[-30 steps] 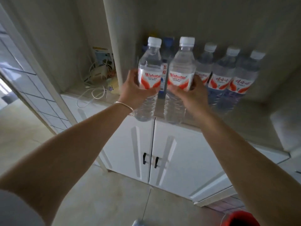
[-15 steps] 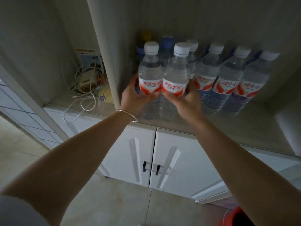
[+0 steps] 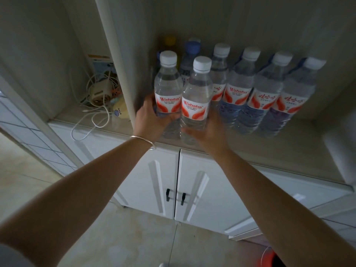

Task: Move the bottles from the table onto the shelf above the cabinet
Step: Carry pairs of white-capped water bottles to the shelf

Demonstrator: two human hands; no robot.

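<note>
The pale shelf (image 3: 269, 149) above the white cabinet (image 3: 221, 189) crossed mid-frame. Your left hand (image 3: 152, 118) and right hand (image 3: 210, 135) each gripped a clear, white-capped water bottle (image 3: 168, 89) (image 3: 196, 97), upright, side by side, left of the standing row (image 3: 269, 93).

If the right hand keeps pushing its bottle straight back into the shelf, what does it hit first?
Probably the white-capped bottle right behind the held bottle in the right hand. They overlap in this view, so the gap between them is unclear.
</note>
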